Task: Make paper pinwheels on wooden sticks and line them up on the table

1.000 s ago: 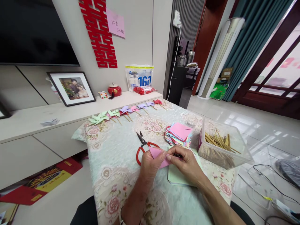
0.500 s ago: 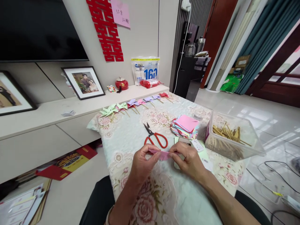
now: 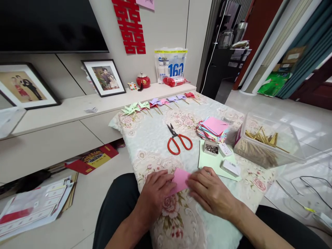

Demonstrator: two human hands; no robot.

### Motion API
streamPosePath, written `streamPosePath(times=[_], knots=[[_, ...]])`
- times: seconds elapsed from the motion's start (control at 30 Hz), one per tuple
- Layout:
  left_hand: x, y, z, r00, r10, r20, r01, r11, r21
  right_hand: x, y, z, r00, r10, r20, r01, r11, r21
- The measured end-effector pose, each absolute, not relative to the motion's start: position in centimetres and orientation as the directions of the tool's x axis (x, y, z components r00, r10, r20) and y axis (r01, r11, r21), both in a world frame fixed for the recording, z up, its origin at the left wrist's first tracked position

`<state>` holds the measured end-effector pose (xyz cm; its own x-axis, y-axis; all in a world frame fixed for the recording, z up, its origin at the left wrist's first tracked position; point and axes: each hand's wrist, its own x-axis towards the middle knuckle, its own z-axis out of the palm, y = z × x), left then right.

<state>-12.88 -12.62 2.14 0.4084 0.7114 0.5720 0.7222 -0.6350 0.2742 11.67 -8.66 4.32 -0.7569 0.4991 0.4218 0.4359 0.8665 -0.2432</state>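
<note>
A piece of pink paper (image 3: 180,180) lies low over the near part of the floral tablecloth, between my two hands. My left hand (image 3: 156,189) grips its left edge with the fingers on top and the thumb out of sight. At the right edge, my right hand (image 3: 209,188) holds the paper under curled fingers. Red-handled scissors (image 3: 178,140) rest beyond the paper, blades pointing away. To their right a stack of coloured paper squares (image 3: 212,128) has a pink sheet on top. An opened small box of metal pins (image 3: 211,148) sits on green paper (image 3: 220,167).
Two small white boxes, one nearer (image 3: 230,168), share the green paper. A clear plastic bin (image 3: 269,148) of thin sticks stands at the table's right. Several paper pinwheels (image 3: 155,102) line the far edge. Behind is a white cabinet (image 3: 103,103) with framed photos and a red jar (image 3: 143,81).
My hands have lowered the pink paper towards me onto the cloth, and more of its surface shows. The view has tilted down and left, uncovering the pin box and green paper.
</note>
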Motion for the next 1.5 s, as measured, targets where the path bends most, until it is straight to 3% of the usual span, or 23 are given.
streamPosePath(times=[0.1,0.23,0.47,0.8,1.03,1.2,1.3,1.4,1.5], knots=[[-12.4,-14.9,2.2,0.383,0.706,0.596,0.79,-0.584,0.184,12.1,-9.9,4.1,-0.678,0.546,0.492,0.49,0.835,-0.251],[-10.2,-17.3,2.9,0.402,0.708,0.581,0.821,-0.56,0.114,11.8,-11.7,3.5,-0.693,0.515,0.504,0.47,0.853,-0.225],[-7.8,-18.0,1.7,0.38,0.721,0.579,0.851,-0.518,0.088,11.1,-13.0,2.4,-0.756,0.547,0.36,0.499,0.837,-0.223],[-7.7,-18.2,0.3,0.35,0.754,0.556,0.87,-0.482,0.106,11.7,-12.9,1.8,-0.722,0.556,0.413,0.528,0.828,-0.191],[-7.6,-18.3,0.4,0.341,0.759,0.554,0.875,-0.472,0.107,11.4,-12.7,2.5,-0.66,0.579,0.478,0.511,0.813,-0.278],[-7.4,-18.5,0.6,0.306,0.773,0.555,0.883,-0.449,0.138,12.5,-11.6,3.7,-0.468,0.735,0.491,0.571,0.675,-0.467],[-7.2,-18.5,0.8,0.296,0.786,0.543,0.883,-0.443,0.159,13.3,-10.9,4.1,-0.364,0.851,0.378,0.65,0.523,-0.551],[-7.2,-18.5,0.8,0.288,0.79,0.54,0.887,-0.434,0.161,13.9,-10.4,4.2,-0.322,0.919,0.228,0.716,0.394,-0.576],[-7.2,-18.6,0.7,0.288,0.793,0.537,0.889,-0.43,0.158,14.3,-10.4,4.3,-0.32,0.931,0.177,0.743,0.362,-0.563]])
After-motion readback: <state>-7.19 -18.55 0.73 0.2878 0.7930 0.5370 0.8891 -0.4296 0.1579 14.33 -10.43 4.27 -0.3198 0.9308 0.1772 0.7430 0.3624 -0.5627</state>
